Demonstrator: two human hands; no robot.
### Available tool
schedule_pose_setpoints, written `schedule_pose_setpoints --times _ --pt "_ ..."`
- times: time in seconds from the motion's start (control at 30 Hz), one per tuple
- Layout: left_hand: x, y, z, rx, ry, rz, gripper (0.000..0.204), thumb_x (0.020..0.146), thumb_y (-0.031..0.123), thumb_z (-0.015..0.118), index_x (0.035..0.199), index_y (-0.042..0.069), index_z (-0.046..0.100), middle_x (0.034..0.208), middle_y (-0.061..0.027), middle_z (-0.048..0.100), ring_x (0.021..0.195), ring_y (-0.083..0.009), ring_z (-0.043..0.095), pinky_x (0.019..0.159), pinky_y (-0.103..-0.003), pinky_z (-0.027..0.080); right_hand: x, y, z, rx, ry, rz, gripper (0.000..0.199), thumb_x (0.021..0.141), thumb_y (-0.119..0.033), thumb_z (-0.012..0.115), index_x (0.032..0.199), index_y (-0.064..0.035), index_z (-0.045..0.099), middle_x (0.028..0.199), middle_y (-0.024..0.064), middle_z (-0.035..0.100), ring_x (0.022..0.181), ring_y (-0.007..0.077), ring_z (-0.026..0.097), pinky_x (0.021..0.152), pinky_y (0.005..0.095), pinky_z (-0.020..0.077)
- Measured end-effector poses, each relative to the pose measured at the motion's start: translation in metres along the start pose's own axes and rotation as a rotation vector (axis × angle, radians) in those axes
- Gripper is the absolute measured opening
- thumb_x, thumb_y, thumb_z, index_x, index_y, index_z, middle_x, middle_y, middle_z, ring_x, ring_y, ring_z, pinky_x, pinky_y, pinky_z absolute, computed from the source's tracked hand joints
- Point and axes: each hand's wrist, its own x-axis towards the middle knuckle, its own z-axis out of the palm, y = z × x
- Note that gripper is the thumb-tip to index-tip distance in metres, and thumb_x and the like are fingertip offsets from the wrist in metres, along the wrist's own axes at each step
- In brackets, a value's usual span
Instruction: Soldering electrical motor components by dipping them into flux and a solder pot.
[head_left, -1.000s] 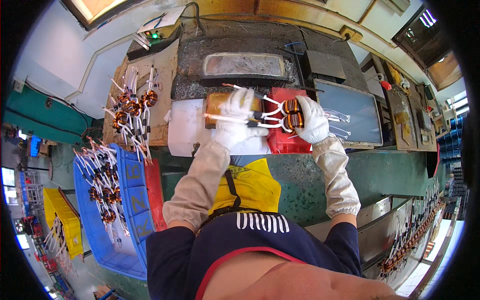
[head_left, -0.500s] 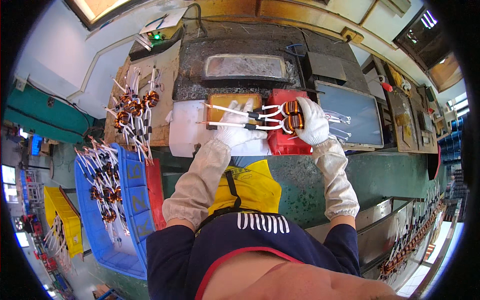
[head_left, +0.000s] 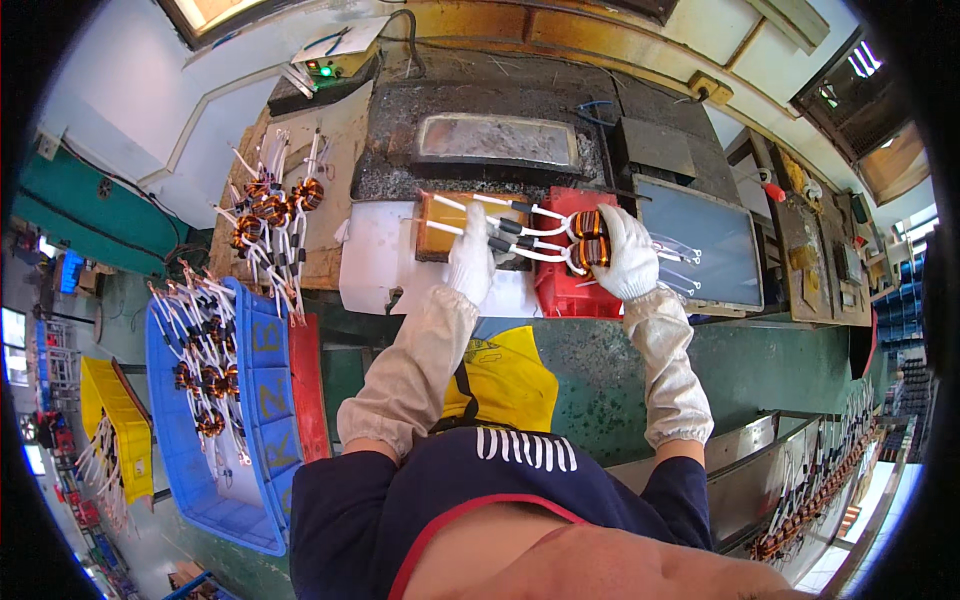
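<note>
My right hand, in a white glove, is closed around a pair of copper-wound coils above a red stand. White sleeved leads with black bands run left from the coils, and thinner leads with ring ends stick out to the right past my fingers. My gloved left hand is closed on the white leads near their left ends. Beneath these ends lies a shallow tray of amber-coloured material. Whether the coils touch the red stand is hard to make out.
Behind the tray is a rectangular metal-filled trough set in a dark, crusted bench. More coils with leads lie on a board at the left. A blue crate of coils stands below them. A grey panel lies at the right.
My left hand has gone from lying spread under the leads to closing around them. The leads' left ends have shifted slightly right and up. My right hand keeps its hold on the coils.
</note>
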Motion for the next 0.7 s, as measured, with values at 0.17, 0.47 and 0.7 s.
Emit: schedule_pose_setpoints --times 0.17,0.47,0.7 --pt "0.007 -0.001 -0.001 -0.354 0.019 -0.149 0.05 0.094 0.057 0.047 0.091 0.008 0.059 0.087 -0.0117 0.065 0.077 -0.0228 0.061 0.073 -0.044 0.052 0.001 -0.002 0.0 0.011 0.008 0.033 0.082 0.058 -0.008 0.075 0.134 -0.0057 0.043 0.127 0.0221 0.051 0.12 0.0399 0.049 0.104 0.0457 0.0388" --pt "-0.088 0.011 0.003 0.674 -0.429 0.271 0.026 0.088 0.035 0.066 0.1 0.011 0.063 0.1 -0.0038 0.062 0.089 -0.0186 0.06 0.08 -0.032 0.05 0.001 0.001 0.003 -0.034 0.015 0.012 0.083 0.057 -0.011 0.076 0.133 -0.0063 0.044 0.123 0.0202 0.053 0.115 0.0387 0.052 0.102 0.0451 0.0402" --pt "-0.032 0.021 0.064 1.483 -0.116 1.302 0.029 0.076 0.017 0.063 0.101 0.004 0.06 0.109 -0.0101 0.058 0.108 -0.0276 0.054 0.099 -0.044 0.043 -0.002 -0.001 0.002 -0.034 0.006 0.011 0.083 0.058 -0.009 0.074 0.135 -0.0058 0.043 0.126 0.0213 0.052 0.118 0.0396 0.05 0.102 0.0454 0.0403"
